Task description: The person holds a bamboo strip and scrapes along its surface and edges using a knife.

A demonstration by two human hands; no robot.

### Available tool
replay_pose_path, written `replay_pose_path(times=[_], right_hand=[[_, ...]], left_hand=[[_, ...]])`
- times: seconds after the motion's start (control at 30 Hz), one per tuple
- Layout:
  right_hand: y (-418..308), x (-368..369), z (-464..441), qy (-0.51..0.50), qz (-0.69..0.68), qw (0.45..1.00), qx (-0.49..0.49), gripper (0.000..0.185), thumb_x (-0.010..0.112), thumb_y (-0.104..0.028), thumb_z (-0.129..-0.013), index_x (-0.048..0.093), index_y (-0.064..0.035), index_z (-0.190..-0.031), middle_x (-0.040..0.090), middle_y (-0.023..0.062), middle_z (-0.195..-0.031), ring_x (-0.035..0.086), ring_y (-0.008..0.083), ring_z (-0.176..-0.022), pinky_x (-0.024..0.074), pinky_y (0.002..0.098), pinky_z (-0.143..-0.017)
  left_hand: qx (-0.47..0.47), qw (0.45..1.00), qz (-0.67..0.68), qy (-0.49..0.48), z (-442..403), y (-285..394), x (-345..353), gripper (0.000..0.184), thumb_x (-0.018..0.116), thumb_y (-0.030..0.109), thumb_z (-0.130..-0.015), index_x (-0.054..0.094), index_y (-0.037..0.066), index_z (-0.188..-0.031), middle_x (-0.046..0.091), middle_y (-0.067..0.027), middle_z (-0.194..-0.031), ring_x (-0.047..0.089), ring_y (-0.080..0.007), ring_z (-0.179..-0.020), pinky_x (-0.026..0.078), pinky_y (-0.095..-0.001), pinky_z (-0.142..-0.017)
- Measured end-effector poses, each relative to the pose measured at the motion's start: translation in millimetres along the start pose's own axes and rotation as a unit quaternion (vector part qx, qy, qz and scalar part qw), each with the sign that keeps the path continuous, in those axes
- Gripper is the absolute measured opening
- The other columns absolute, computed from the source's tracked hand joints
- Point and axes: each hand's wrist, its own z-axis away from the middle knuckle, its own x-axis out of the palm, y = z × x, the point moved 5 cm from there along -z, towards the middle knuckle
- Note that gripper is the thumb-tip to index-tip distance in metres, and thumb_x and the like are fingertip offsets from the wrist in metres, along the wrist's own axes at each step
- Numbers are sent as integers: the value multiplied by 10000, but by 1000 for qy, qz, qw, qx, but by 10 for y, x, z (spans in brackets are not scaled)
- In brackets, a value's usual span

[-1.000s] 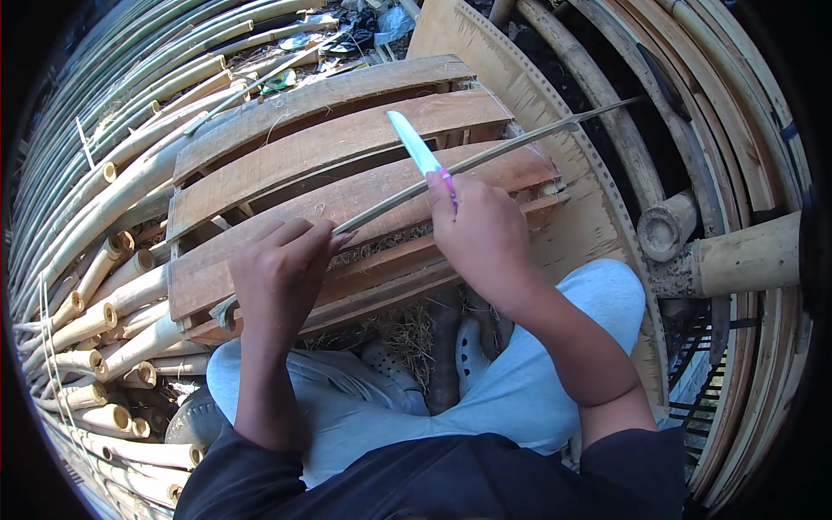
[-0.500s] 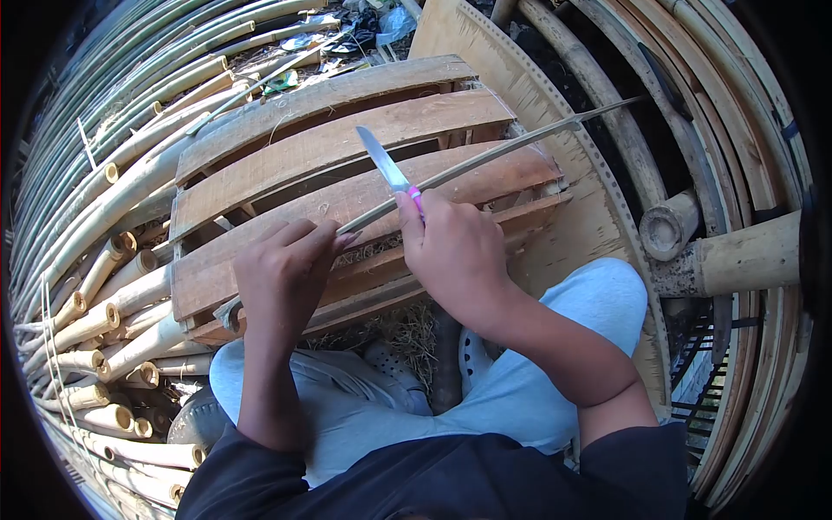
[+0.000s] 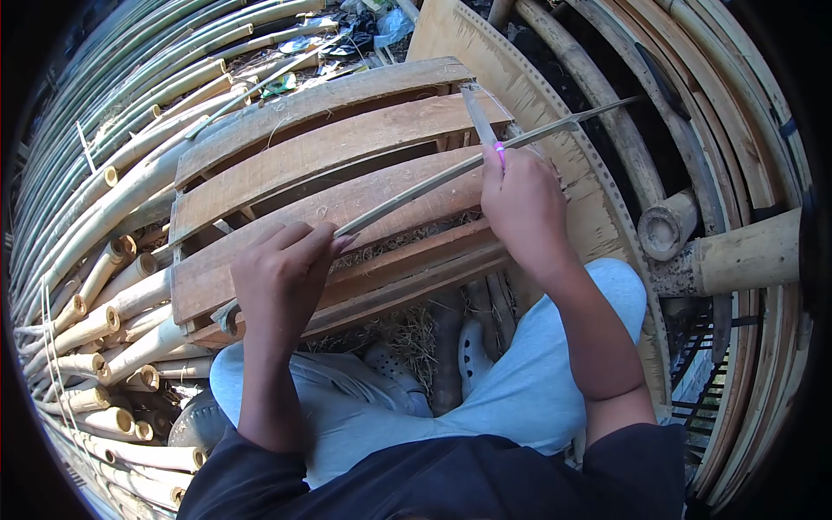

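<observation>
A long thin bamboo strip [image 3: 407,196] runs slantwise over a slatted wooden bench [image 3: 321,143]. My left hand [image 3: 279,276] is closed round the strip near its lower end, over the bench's near left part. My right hand [image 3: 527,201] grips a knife [image 3: 479,117] with a pink and white handle, farther up the strip. The blade points up and away, crossing the strip near the bench's right end. Fingers of the right hand hide most of the handle.
Many bamboo poles [image 3: 113,319] are stacked at the left. A curved wooden board [image 3: 598,234] with a dotted edge lies right of the bench. Thick bamboo [image 3: 750,254] and long curved strips stand farther right. My legs [image 3: 520,381] are folded below the bench.
The right hand with the knife first slid down the strip toward my left hand, then moved back up and right along it. The left hand has stayed in nearly the same place.
</observation>
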Motion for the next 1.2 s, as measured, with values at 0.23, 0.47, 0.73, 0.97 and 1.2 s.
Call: replay_pose_path(times=[0.23, 0.47, 0.73, 0.97, 1.2], right_hand=[[384, -135, -230, -81, -54, 993, 70, 509, 464, -393, -1057, 736, 17, -929, 702, 284, -867, 688, 471, -881, 530, 547, -817], [144, -54, -83, -136, -63, 989, 10, 514, 458, -402, -1061, 730, 19, -948, 702, 273, -857, 689, 459, -871, 531, 540, -806], [-360, 131, 368, -144, -108, 981, -66, 473, 481, -377, -1055, 719, -1, -894, 682, 280, -761, 693, 469, -763, 537, 571, -722], [247, -122, -127, -38, -4, 999, 15, 515, 466, -417, -1056, 741, -5, -918, 704, 270, -833, 699, 450, -827, 542, 542, -764], [-89, 73, 158, -86, -79, 993, -25, 518, 480, -408, -1054, 724, 24, -905, 691, 275, -776, 695, 464, -781, 546, 554, -748]], left_hand=[[-5, 1000, 13, -1, 4, 10, -15, 154, 782, 242, -840, 691, 120, -858, 572, -50, -687, 598, -251, -636, 435, -391, -548], [0, 1000, 11, -7, -4, 13, -9, 156, 780, 253, -843, 688, 127, -855, 571, -50, -687, 604, -254, -640, 439, -391, -550], [4, 1000, 0, -7, 4, 1, -9, 159, 773, 283, -846, 694, 146, -858, 574, -37, -690, 614, -246, -644, 447, -382, -545], [7, 1000, -4, -3, 3, 2, -35, 145, 770, 292, -850, 710, 163, -874, 570, -33, -689, 613, -239, -634, 441, -382, -532], [8, 1000, 4, -7, 3, 1, -14, 127, 771, 279, -857, 721, 164, -878, 565, -35, -687, 608, -240, -631, 436, -383, -530]])
